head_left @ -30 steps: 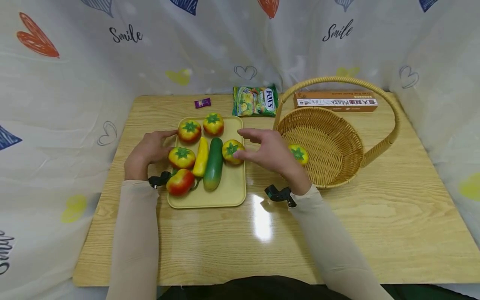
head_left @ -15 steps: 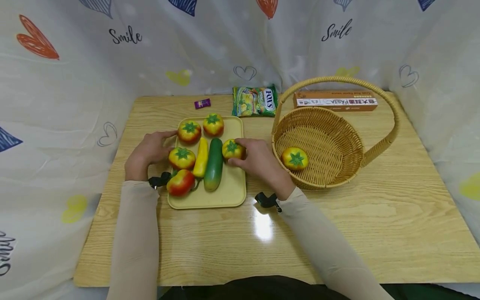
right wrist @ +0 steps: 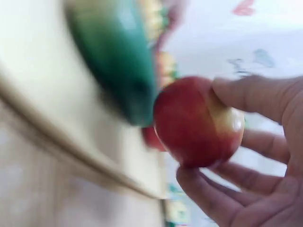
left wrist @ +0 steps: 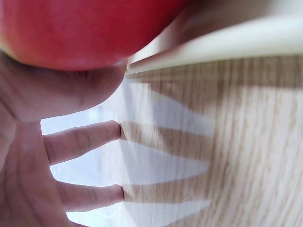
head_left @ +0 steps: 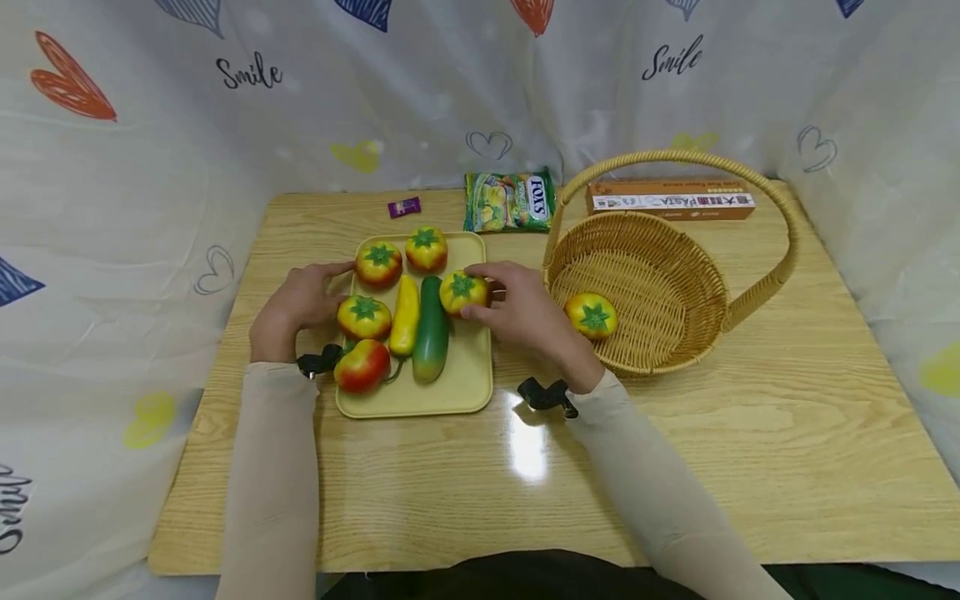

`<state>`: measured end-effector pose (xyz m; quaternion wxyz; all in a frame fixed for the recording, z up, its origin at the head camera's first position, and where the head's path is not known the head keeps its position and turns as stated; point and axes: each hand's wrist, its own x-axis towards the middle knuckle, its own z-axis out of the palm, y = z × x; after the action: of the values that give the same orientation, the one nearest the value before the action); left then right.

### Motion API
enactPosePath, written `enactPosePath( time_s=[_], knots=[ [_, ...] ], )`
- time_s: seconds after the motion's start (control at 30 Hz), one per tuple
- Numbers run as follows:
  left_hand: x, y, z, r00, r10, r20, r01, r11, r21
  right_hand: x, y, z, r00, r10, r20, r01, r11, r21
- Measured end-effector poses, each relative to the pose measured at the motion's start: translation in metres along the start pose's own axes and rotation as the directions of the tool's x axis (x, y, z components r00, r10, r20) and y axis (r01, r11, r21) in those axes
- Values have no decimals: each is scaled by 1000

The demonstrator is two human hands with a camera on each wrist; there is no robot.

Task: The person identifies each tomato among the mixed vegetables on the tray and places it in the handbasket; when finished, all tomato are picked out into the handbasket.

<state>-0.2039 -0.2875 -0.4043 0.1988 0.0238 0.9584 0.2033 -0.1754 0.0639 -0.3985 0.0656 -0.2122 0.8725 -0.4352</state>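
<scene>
My right hand (head_left: 528, 310) pinches a yellow-and-red toy tomato (head_left: 462, 292) between thumb and fingers at the right side of the tray (head_left: 468, 392). In the right wrist view the tomato's red underside (right wrist: 189, 125) shows, lifted off the tray. Beside it lies a green toy cucumber (head_left: 431, 333), then a yellow toy pepper (head_left: 405, 317). Three more toy tomatoes, one of them at the tray's left edge (head_left: 363, 317), share the tray with a red-and-yellow fruit (head_left: 362, 367). At the left rim, my left hand (head_left: 296, 304) has straight, spread fingers, with fingertips (left wrist: 113, 130) at the tabletop.
A wicker basket (head_left: 675, 333) with a tall arched handle stands right of the tray, one toy tomato (head_left: 591, 317) inside. Behind are a purple-wrapped candy (head_left: 404, 207), a green FOX'S candy bag (head_left: 510, 202) and a brown pasta box (head_left: 671, 200).
My right hand has come left from the basket, closed on the tray's right tomato and raised it slightly. The cucumber has shifted a little. My left hand has stayed in place.
</scene>
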Motion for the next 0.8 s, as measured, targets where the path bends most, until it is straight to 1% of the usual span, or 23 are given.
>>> enactPosePath(
  time_s=[0.13,0.27,0.33,0.4,0.5,0.57,0.67,0.8],
  knots=[
    [0,1,0,1000,0,2,0,1000,-3,-11,-11,-31,994,-113,-8,113,988,105],
    [0,2,0,1000,-6,5,6,1000,-5,-28,-16,-66,973,-223,-51,229,952,204],
    [0,2,0,1000,-7,7,7,1000,-4,-40,-18,-83,963,-258,-82,270,938,218],
    [1,1,0,1000,-6,8,6,1000,-3,-53,-21,-99,958,-270,-100,285,933,217],
    [2,1,0,1000,-5,11,5,1000,4,-74,-22,-122,961,-259,-94,274,934,228],
    [2,0,0,1000,-4,10,4,1000,10,-86,-17,-135,966,-247,-70,257,935,245],
    [3,-1,0,1000,-2,9,2,1000,19,-103,1,-150,978,-209,-27,209,950,233],
    [4,-1,0,1000,0,12,0,1000,20,-124,30,-162,991,-133,27,127,980,151]
  ],
)
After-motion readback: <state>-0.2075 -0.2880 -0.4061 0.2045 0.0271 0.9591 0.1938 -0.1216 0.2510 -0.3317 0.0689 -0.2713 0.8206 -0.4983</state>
